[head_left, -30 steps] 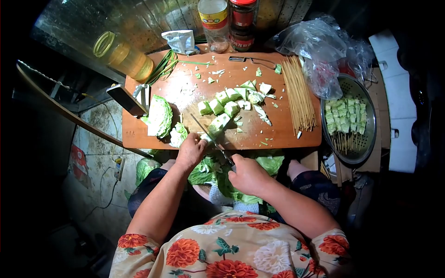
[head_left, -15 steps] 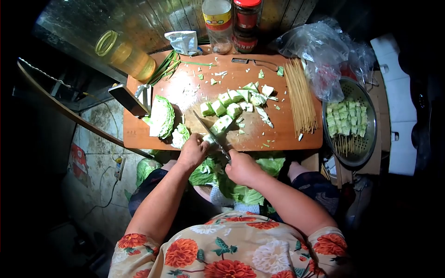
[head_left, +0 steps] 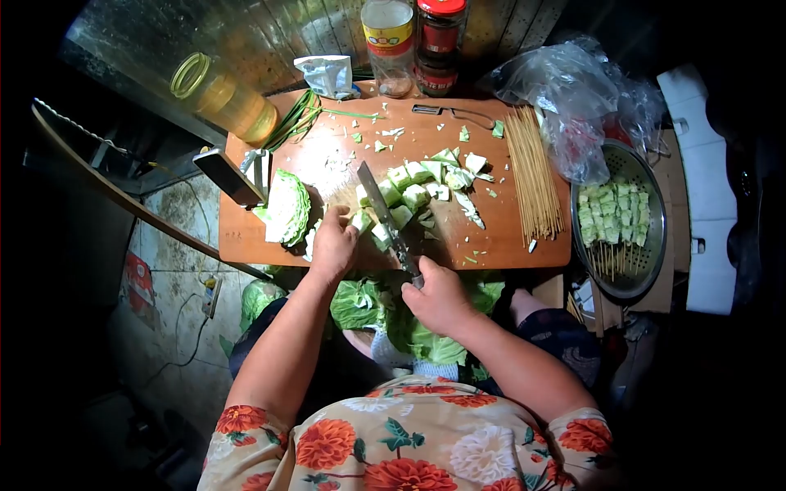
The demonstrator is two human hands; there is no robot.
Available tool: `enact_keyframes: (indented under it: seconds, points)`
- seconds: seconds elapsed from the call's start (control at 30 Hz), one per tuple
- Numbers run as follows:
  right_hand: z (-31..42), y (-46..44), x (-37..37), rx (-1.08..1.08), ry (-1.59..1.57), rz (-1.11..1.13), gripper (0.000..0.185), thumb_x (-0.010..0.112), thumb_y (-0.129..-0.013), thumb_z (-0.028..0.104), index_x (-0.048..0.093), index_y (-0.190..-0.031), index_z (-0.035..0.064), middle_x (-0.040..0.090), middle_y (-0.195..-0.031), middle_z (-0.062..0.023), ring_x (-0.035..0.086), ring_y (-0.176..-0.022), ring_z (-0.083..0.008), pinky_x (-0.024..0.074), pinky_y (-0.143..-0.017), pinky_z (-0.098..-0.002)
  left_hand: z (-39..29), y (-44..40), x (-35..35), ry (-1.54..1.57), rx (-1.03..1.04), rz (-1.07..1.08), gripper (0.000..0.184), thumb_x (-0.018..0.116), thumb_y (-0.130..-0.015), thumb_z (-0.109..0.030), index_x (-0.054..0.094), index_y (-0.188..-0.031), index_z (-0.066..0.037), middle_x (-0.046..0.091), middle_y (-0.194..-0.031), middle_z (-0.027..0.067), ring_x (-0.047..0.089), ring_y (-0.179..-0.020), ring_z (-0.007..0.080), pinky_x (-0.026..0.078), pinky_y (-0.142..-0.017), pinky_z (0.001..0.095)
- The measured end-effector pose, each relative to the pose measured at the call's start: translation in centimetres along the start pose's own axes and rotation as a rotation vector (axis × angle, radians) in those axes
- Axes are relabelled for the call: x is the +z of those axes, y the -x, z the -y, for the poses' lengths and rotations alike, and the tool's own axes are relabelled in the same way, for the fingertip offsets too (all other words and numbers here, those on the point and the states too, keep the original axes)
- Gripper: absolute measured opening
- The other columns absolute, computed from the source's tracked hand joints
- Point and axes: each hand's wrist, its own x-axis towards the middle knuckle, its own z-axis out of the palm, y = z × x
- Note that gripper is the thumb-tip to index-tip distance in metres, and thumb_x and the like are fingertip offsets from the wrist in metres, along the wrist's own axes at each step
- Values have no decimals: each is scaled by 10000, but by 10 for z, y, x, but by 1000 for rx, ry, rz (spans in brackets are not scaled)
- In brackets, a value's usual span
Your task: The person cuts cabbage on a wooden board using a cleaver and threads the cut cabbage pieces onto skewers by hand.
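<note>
Right fingers (head_left: 426, 268) clasping long metal knife (head_left: 381, 204) | left fingers (head_left: 335, 216) beside blocky cabbage chunks (head_left: 414, 196), grip unclear

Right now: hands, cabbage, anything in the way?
Right hand gripping knife; left hand beside cut cabbage pieces, contact unclear. Pieces lie on cutting board. Cabbage wedge close to left hand, possibly crowding it.

Left of the left hand (head_left: 333, 245), pale, stained floor tiles (head_left: 168, 219) lie under a power strip (head_left: 212, 297). Beyond the hands rises a grimy, ribbed wall (head_left: 274, 41). Well right of the right hand (head_left: 440, 299) stand brown cardboard (head_left: 677, 245) and a white panel (head_left: 707, 188). Light pools brightest past the left hand; darkness rings the edges.
</note>
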Motion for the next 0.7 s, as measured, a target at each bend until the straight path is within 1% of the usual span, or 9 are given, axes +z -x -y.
enact_keyframes:
  seconds: [0.03, 0.1, 0.2, 0.23, 0.3, 0.43, 0.53, 0.57, 0.7]
  points:
    - [-1, 0, 0, 0, 1, 2, 275, 585, -806, 200, 532, -961, -20, 621, -849, -243, 600, -823, -420, 479, -736, -469, -2, -2, -1, 110, -67, -28, 365, 556, -820, -60, 512, -1173, 23, 635, -1031, 224, 638, -906, 330, 493, -830, 370]
    - [-4, 1, 1, -67, -60, -81, 220, 617, -787, 164, 540, -908, -3, 564, -683, -143, 554, -609, -289, 446, -595, -392, 4, -9, -3, 97, -45, -51, 338, 562, -820, -53, 546, -1149, 23, 652, -1005, 193, 646, -901, 272, 495, -831, 341]
    - [-1, 5, -1, -75, -104, -89, 202, 622, -787, 149, 534, -896, 4, 532, -651, -119, 515, -572, -244, 432, -566, -374, -1, -12, -9, 384, -201, 167, 211, 550, -826, -8, 600, -1030, 2, 607, -881, 31, 564, -754, 94, 465, -669, 220]
    - [2, 6, -4, -76, -105, -88, 202, 622, -787, 149, 534, -896, 4, 532, -651, -119, 515, -572, -244, 432, -566, -374, -3, -12, -11, 383, -201, 166, 211, 550, -826, -8, 600, -1030, 2, 607, -881, 31, 564, -754, 94, 465, -669, 220]
    - [9, 8, -11, -10, -26, 6, 282, 587, -805, 197, 536, -971, -25, 620, -842, -251, 596, -815, -430, 473, -729, -472, -5, -11, -13, 413, -197, 189, 238, 532, -832, -5, 596, -1061, 6, 608, -870, 37, 576, -739, 104, 472, -667, 231]
    - [8, 11, -10, -37, -71, -15, 282, 585, -805, 195, 533, -972, -27, 619, -826, -253, 597, -807, -431, 474, -722, -472, 8, -20, -22, 343, -144, 160, 261, 523, -833, -8, 594, -1084, 8, 611, -875, 45, 586, -735, 109, 484, -652, 239]
    - [11, 14, -12, -21, -69, -3, 276, 582, -805, 193, 529, -960, -30, 619, -814, -254, 597, -799, -432, 476, -718, -473, -14, -15, -50, 268, -150, 19, 264, 547, -810, -55, 625, -1045, 37, 676, -874, 130, 643, -760, 200, 509, -731, 297]
    - [10, 14, -11, -29, -77, 7, 280, 582, -806, 194, 525, -963, -31, 618, -813, -255, 597, -799, -431, 475, -717, -473, 1, -21, -55, 112, -25, -68, 241, 562, -788, -56, 645, -1003, 14, 681, -868, 157, 661, -767, 231, 513, -734, 311]
    - [10, 15, -6, -63, -53, 18, 299, 578, -807, 194, 511, -986, -36, 616, -807, -257, 597, -791, -430, 474, -710, -474, -6, -10, -87, -242, -163, 41, 258, 617, -746, -112, 672, -991, -54, 671, -883, 198, 660, -858, 314, 515, -768, 379]
